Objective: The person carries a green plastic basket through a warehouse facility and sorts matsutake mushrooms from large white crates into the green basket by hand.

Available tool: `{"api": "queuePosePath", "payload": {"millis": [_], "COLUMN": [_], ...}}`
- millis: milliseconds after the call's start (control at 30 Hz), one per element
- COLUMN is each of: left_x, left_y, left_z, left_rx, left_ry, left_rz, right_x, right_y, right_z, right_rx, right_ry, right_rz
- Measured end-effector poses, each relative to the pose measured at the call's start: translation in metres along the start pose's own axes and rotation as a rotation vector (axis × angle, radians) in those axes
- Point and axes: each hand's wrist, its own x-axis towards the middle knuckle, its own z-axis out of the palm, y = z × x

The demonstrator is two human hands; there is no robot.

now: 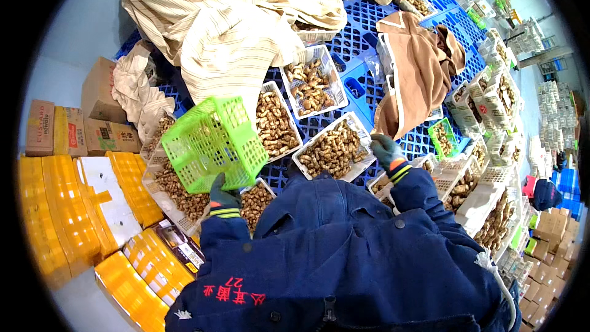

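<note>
Left hand pinches the near rim of a probably light, stiff green basket; grip of right hand unclear.

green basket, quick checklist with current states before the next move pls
1. Left hand gripping the green basket: ok, at its near edge.
2. Basket level: not ok, tilted.
3. Basket clear of striped cloth: cannot tell.
4. Right hand free: cannot tell, it is at the brown cloth.
5. Mushrooms in the middle white basket uncovered: ok.
</note>
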Motion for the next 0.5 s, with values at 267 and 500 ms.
{"api": "queuePosePath", "payload": {"millis": [267,500], "left_x": [0.073,0.074], "left_y": [0.045,0.004], "left_z": [0.107,0.202], "left_rx": [0.131,0.059], "left_ry": [-0.326,-0.149], "left_rz": [-0.005,-0.053], "right_x": [-0.005,0.042], "right_y": [-0.027,-0.019], "right_z": [-0.054,-0.077], "right_rx": [0.216,0.336], "right_ry": [0.404,0.413], "right_rz": [0.275,0.362]}}
